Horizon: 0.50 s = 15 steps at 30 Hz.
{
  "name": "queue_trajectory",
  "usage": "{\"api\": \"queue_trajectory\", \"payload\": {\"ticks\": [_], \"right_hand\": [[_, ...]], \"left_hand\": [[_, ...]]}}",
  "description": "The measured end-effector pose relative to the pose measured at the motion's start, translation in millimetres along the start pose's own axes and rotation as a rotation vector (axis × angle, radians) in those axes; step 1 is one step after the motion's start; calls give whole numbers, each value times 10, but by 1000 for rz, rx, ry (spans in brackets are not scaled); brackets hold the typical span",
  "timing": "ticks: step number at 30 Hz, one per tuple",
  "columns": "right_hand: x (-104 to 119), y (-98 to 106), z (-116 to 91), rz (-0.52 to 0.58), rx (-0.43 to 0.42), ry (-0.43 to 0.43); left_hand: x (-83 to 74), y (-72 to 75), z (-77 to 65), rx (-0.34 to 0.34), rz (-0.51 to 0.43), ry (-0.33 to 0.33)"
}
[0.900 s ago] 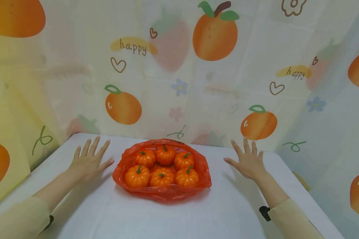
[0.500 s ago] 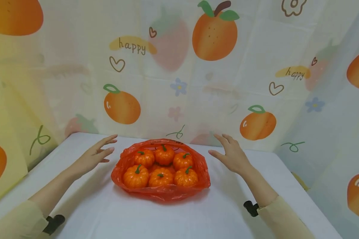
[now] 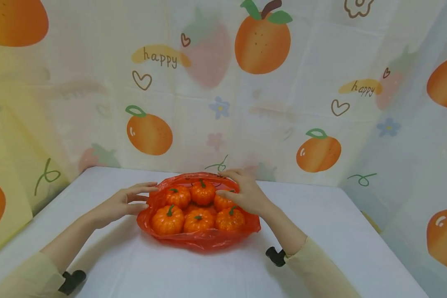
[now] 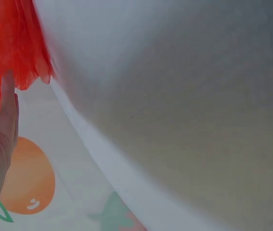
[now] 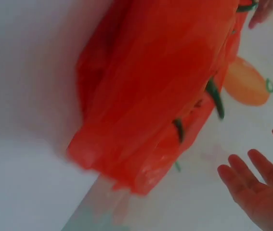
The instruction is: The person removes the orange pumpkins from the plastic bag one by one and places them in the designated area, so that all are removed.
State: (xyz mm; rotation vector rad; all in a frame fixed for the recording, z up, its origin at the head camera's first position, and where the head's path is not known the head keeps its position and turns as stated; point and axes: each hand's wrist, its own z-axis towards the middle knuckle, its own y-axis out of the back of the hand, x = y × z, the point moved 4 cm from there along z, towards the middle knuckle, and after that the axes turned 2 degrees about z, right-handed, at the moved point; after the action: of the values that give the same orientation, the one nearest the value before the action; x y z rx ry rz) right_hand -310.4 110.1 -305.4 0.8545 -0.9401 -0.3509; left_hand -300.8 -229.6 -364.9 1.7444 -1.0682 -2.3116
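An open red plastic bag (image 3: 208, 243) sits mid-table, holding several small orange pumpkins (image 3: 168, 220) with green stems. At the bag's left rim is my left hand (image 3: 117, 205), fingers extended; in the left wrist view one finger of that hand (image 4: 4, 139) reaches the crinkled red bag (image 4: 13, 36), though contact is hard to judge. My right hand (image 3: 247, 196) hovers over the bag's right side and partly covers the back right pumpkin (image 3: 223, 202). Seen from the right wrist, the fingers of this hand (image 5: 266, 195) are loosely spread, apart from the bag (image 5: 160, 82), with nothing in them.
A white cloth covers the table (image 3: 164, 277). Behind it hangs a curtain (image 3: 208, 136) printed with oranges, strawberries and the word "happy". Dark devices (image 3: 73, 281) are strapped at both wrists, below pale sleeves (image 3: 316, 265).
Both hands have come inward from either side of the bag, the right one crossing above its right part. They were spread wide at first. Bag and pumpkins stay in place.
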Motion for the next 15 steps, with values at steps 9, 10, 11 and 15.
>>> {"api": "queue_trajectory", "payload": {"ticks": [9, 10, 11, 15], "right_hand": [[300, -405, 171, 35, 149, 39], [317, -453, 190, 35, 167, 39], [334, -497, 209, 35, 181, 41], [389, -659, 281, 43, 230, 51]], "left_hand": [[32, -13, 26, 0, 82, 42], [27, -13, 29, 2, 85, 43], [22, -15, 31, 7, 87, 47], [7, -18, 40, 22, 80, 49]]}}
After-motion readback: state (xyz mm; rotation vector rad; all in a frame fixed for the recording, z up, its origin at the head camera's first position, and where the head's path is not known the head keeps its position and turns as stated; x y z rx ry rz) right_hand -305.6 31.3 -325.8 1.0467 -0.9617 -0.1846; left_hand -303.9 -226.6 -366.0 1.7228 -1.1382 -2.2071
